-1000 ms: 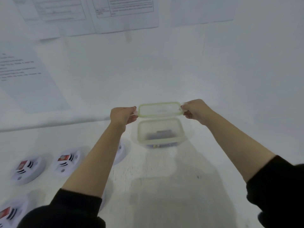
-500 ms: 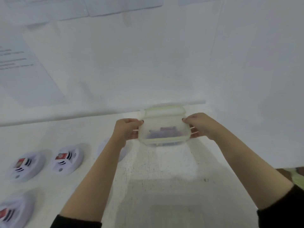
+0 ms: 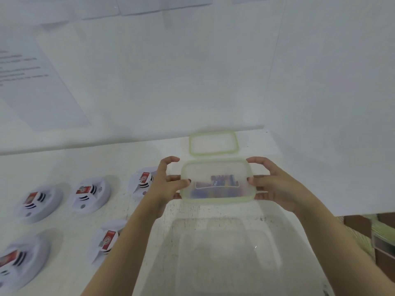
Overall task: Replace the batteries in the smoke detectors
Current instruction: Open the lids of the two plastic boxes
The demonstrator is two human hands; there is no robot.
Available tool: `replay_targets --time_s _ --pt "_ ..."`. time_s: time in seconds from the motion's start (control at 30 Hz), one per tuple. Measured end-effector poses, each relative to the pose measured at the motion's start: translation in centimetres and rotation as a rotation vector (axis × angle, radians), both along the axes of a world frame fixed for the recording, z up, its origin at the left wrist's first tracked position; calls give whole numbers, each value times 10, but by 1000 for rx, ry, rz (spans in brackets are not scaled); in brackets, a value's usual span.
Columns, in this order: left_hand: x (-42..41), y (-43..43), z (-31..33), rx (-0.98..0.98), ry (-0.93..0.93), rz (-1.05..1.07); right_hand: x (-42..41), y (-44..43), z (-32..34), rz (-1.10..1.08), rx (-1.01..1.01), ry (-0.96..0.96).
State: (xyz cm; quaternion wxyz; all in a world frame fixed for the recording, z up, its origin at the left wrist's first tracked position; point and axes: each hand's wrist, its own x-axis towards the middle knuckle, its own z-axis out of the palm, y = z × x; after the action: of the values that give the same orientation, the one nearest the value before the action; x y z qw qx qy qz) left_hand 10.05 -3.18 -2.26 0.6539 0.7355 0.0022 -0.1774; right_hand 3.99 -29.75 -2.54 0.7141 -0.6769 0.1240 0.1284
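A clear plastic container [image 3: 218,167] with a green rim is held between my hands above the white table, with blue and purple batteries [image 3: 220,183] visible inside. My left hand [image 3: 164,184] grips its left side and my right hand [image 3: 275,186] grips its right side. Its green-rimmed lid [image 3: 213,143] lies flat on the table just behind it. Several white round smoke detectors with red labels lie to the left: one [image 3: 142,182] beside my left hand, one [image 3: 90,194] further left, and one [image 3: 106,242] partly hidden by my left forearm.
More smoke detectors [image 3: 36,202] sit near the left edge, one [image 3: 15,261] at the lower left. A white wall with paper sheets [image 3: 32,82] rises behind the table. The table's right edge [image 3: 346,218] gives way to brown shelving [image 3: 380,242].
The lid, held up by both hands one second ago, now lies on the table behind the container. Both hands have taken hold of the container and drawn it nearer.
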Motion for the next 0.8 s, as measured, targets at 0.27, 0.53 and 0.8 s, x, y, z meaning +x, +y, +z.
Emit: replay_targets --time_s 0.27,0.53,0.8 --pt "-1 -1 -12 -147 57 -159 5 5 -3 -85 -8 -125" --pt "4 -1 -6 -6 -98 -231 -10 8 11 234 -343 150" --pt "12 -7 -2 140 -62 -349 12 21 2 -210 -171 -70"
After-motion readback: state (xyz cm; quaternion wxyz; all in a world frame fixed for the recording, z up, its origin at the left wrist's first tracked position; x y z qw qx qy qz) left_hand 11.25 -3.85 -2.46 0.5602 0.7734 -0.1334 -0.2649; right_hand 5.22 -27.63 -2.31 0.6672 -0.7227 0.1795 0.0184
